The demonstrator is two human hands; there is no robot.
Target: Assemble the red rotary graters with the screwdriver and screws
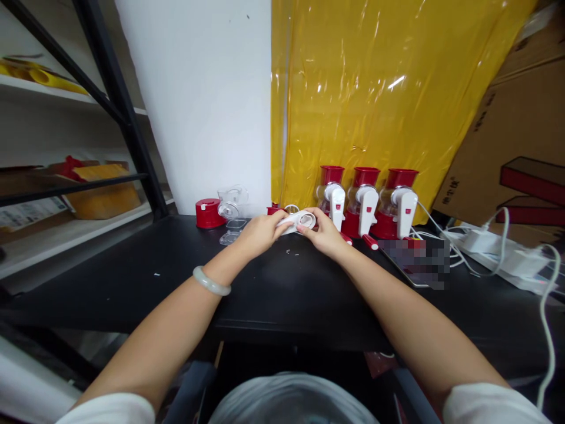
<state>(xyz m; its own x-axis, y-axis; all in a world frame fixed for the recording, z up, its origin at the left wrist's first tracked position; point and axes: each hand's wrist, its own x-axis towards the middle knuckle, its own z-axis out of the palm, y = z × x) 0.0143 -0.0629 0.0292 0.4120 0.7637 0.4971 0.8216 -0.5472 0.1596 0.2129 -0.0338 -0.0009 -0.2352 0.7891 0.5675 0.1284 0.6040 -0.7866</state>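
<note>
Both my hands are above the black table, pinching one white plastic crank arm with a round ring-shaped end. My left hand grips its narrower end, fingers closed. The fingers and thumb of my right hand close on the ring end. Just behind my hands sit a clear round part and a red piece, both partly hidden. On the left stand a red base and a clear plastic housing, with clear flat pieces beside them.
Several red-and-white hand-cranked graters stand in a row at right. Nearby lie a tablet-like device and a power strip with white cables. Small white scraps dot the table. A black-framed shelf borders the left; a cardboard box leans right.
</note>
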